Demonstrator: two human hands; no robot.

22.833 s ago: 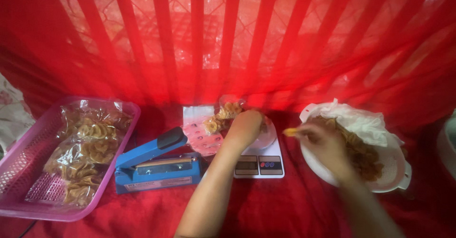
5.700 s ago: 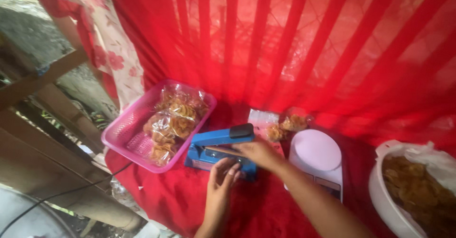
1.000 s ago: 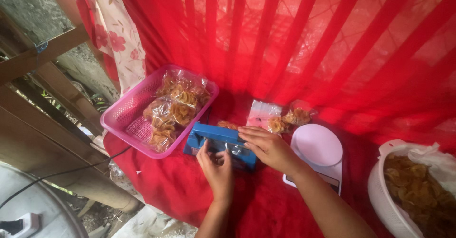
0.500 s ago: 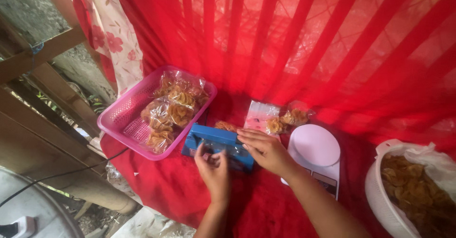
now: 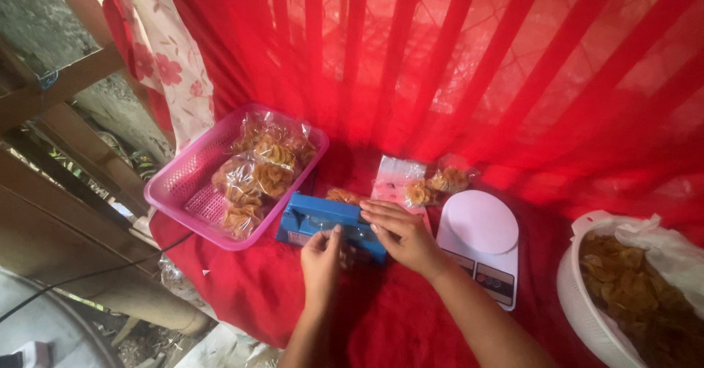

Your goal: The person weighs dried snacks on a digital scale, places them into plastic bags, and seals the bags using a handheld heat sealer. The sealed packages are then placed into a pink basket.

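My right hand (image 5: 400,230) lies flat, palm down, fingers stretched out and pressing on the top bar of the blue bag sealer (image 5: 326,221), which sits straight ahead of me on the red cloth (image 5: 411,317). The sealer's long axis runs left to right, tilted a little so its right end comes nearer to me. My right hand covers that right end. My left hand (image 5: 323,254) is just in front of the sealer's near edge, fingers curled with the tips pinched together at something thin there. I judge it to be the edge of a clear bag, but I cannot tell for sure. A small heap of chips (image 5: 343,195) shows just behind the sealer, so the bag seems to lie across it, away from me. Both hands are at the sealer, the right on top, the left lower and nearer to me.

Counting: one sealer, one white kitchen scale (image 5: 480,243) just to its right, one pink basket (image 5: 187,184) to its left with several filled bags whose number I cannot make out, one part-filled bag (image 5: 422,184) behind the scale, and one white bowl of loose chips (image 5: 587,294) far right.
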